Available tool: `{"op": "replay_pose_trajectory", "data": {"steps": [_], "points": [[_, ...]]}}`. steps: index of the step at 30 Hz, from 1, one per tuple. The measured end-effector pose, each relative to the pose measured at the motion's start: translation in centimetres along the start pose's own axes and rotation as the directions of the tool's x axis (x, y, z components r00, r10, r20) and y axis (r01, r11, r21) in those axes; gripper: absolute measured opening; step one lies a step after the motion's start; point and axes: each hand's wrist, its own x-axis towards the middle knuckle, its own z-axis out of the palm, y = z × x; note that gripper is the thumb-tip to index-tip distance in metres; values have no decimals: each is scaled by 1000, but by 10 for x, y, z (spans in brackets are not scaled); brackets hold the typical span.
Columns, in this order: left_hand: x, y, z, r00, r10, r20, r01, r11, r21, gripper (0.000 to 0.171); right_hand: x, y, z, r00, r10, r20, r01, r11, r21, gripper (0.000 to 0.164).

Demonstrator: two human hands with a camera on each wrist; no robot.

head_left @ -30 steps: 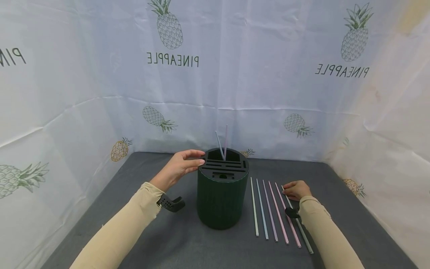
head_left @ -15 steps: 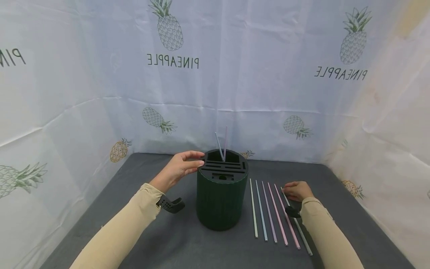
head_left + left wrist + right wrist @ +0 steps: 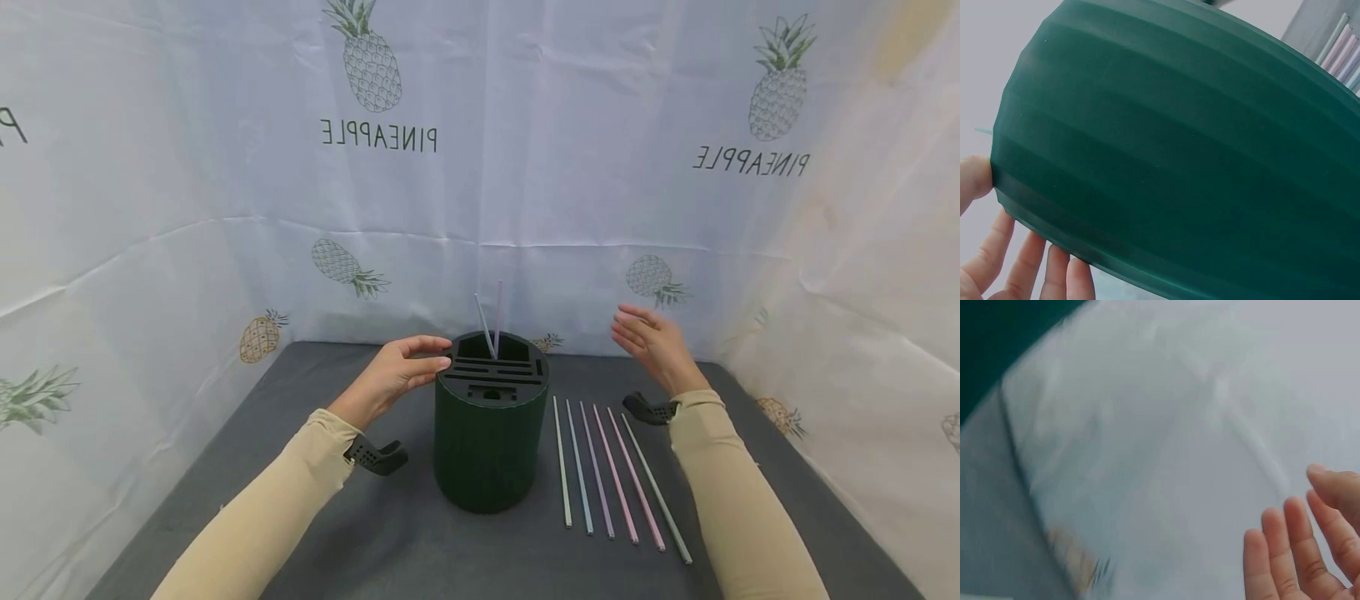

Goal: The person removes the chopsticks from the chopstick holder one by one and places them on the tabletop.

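A dark green round desk organizer [image 3: 489,454] with a black slotted top stands upright on the table. Two slim sticks, one pale blue [image 3: 484,323] and one lilac [image 3: 500,304], lean in its rear compartment. My left hand [image 3: 390,375] touches the organizer's upper left side, thumb at the rim and fingertips along the ribbed wall [image 3: 1166,150]. Raised above the table at the right, my right hand [image 3: 656,346] holds nothing, its fingers extended. Below and left of it several slim pastel sticks lie in a row, the outermost a grey-green stick [image 3: 656,487].
The row of pastel sticks, including a pink stick [image 3: 617,475], lies just right of the organizer. A dark grey cloth covers the table [image 3: 360,542]. White pineapple-printed curtains [image 3: 525,167] hang behind and at both sides.
My right hand has left the far end of the outermost stick and risen up and away, its fingers straightening. The sticks still lie in their row. My left hand stays at the organizer.
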Motion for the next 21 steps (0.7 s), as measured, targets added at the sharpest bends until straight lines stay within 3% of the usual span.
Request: {"op": "replay_pose_trajectory", "data": {"steps": [4,9,15,21], "points": [[0,0,0,1000,1,4,-1,1000,2,48,7,-27,36,994,-96,46,92,992,83,49],[0,-1,-1,1000,3,7,-3,1000,-1,48,17,-48,79,983,-158,95,152,986,73,38],[0,-1,-1,1000,9,10,-9,1000,4,48,31,-59,115,982,-135,135,131,991,32,41],[0,-1,0,1000,10,8,-10,1000,2,48,41,-56,137,980,-96,172,105,993,-44,43]]}}
